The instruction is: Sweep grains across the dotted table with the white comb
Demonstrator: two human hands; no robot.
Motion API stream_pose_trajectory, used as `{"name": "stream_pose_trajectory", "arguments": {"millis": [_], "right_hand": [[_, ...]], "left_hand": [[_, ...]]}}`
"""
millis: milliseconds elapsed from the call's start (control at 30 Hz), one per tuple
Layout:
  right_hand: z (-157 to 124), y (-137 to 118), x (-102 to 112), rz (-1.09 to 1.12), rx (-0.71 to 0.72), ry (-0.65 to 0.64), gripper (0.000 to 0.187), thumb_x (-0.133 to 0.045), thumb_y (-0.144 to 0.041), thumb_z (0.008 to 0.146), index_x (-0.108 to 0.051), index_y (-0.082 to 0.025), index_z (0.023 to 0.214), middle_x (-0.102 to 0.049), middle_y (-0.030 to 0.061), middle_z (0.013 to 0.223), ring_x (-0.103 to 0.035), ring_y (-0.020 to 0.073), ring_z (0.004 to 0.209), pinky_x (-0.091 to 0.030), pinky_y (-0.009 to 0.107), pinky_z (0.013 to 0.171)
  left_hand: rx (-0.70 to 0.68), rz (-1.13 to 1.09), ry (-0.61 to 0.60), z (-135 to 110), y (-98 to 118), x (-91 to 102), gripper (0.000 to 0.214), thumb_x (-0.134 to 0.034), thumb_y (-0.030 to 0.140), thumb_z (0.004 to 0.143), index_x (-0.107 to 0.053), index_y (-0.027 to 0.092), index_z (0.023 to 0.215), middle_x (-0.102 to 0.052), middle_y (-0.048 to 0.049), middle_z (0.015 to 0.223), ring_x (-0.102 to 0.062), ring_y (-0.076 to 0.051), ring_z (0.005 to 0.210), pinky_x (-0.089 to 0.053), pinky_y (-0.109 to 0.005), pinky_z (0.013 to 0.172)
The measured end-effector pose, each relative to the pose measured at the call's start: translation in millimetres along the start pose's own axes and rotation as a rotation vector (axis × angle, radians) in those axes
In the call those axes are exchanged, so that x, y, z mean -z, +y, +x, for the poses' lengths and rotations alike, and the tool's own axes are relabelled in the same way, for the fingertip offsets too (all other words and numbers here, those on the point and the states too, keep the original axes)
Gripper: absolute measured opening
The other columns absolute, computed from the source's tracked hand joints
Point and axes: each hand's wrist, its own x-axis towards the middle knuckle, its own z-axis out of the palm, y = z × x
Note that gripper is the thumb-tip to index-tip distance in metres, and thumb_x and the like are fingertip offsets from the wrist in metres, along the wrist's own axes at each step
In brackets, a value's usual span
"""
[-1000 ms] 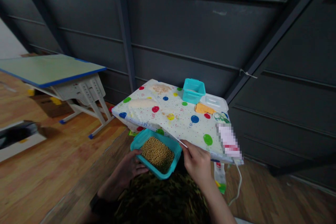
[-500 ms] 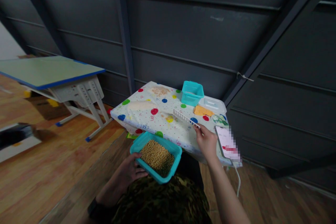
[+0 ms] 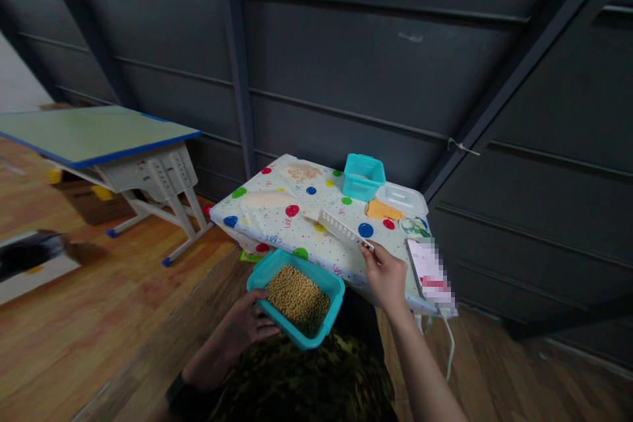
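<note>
My left hand (image 3: pixel 248 322) grips the near left side of a teal plastic container (image 3: pixel 337 303), its thumb over the rim. The container is held in front of the table's near edge, and inside lie yellowish soybeans (image 3: pixel 297 295) with some darker green ones at the right. Between the fingers of my right hand (image 3: pixel 386 275) is one end of a white strip with a row of slots (image 3: pixel 341 227). The strip points left over the tabletop, close to a small scatter of grains (image 3: pixel 319 226); I cannot tell whether it touches the cloth.
The table (image 3: pixel 277 231) has a balloon-print cover. On it are a pale heap (image 3: pixel 267 199), brownish grains (image 3: pixel 302 173), a second teal container (image 3: pixel 363 178), a clear lid (image 3: pixel 403 199), an orange cloth (image 3: pixel 384 210) and a phone (image 3: pixel 426 267) with a cable. A green-topped desk (image 3: pixel 93 132) stands left.
My right hand has moved slightly left and toward me, and the white slotted strip with it. My left hand keeps its hold on the teal container, which has barely shifted.
</note>
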Motion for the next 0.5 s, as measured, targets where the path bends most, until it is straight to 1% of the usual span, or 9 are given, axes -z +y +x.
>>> {"name": "stream_pose_trajectory", "arguments": {"millis": [167, 267, 367, 500], "right_hand": [[6, -1, -8, -0.01, 0.0, 0.004, 0.046, -0.058, -0.055, 0.109, -0.092, -0.024, 0.105, -0.091, 0.0119, 0.099, -0.086, 0.0292, 0.076, -0.063, 0.033, 0.067], [13, 1, -13, -0.01, 0.018, -0.036, 0.048, -0.056, -0.054, 0.11, -0.092, -0.023, 0.104, -0.091, 0.0119, 0.098, -0.087, 0.0299, 0.077, -0.063, 0.033, 0.068], [17, 2, -16, 0.03, 0.028, -0.083, 0.046, -0.057, -0.054, 0.11, -0.091, -0.024, 0.102, -0.091, 0.0112, 0.096, -0.086, 0.0291, 0.075, -0.063, 0.033, 0.068], [18, 3, -14, 0.063, 0.014, -0.086, 0.043, -0.059, -0.052, 0.109, -0.091, -0.023, 0.104, -0.091, 0.0115, 0.099, -0.087, 0.0297, 0.078, -0.065, 0.034, 0.071]], "left_hand": [[-0.006, 0.034, 0.006, -1, 0, -1.2, 0.038, -0.08, 0.027, 0.08, -0.066, 0.025, 0.115, -0.071, -0.0063, 0.09, -0.079, -0.039, 0.103, -0.063, -0.059, 0.104], [-0.011, 0.039, 0.011, -2, -1, -1.2, 0.04, -0.082, 0.027, 0.078, -0.066, 0.025, 0.115, -0.072, -0.0068, 0.092, -0.079, -0.04, 0.104, -0.062, -0.059, 0.105], [-0.017, 0.035, 0.014, -1, -1, -0.6, 0.044, -0.084, 0.027, 0.077, -0.066, 0.025, 0.117, -0.073, -0.0075, 0.095, -0.079, -0.041, 0.106, -0.061, -0.061, 0.106], [-0.012, 0.029, -0.003, 0, -1, 1.1, 0.044, -0.082, 0.028, 0.079, -0.066, 0.025, 0.12, -0.074, -0.0079, 0.094, -0.08, -0.041, 0.106, -0.063, -0.06, 0.104]]}}
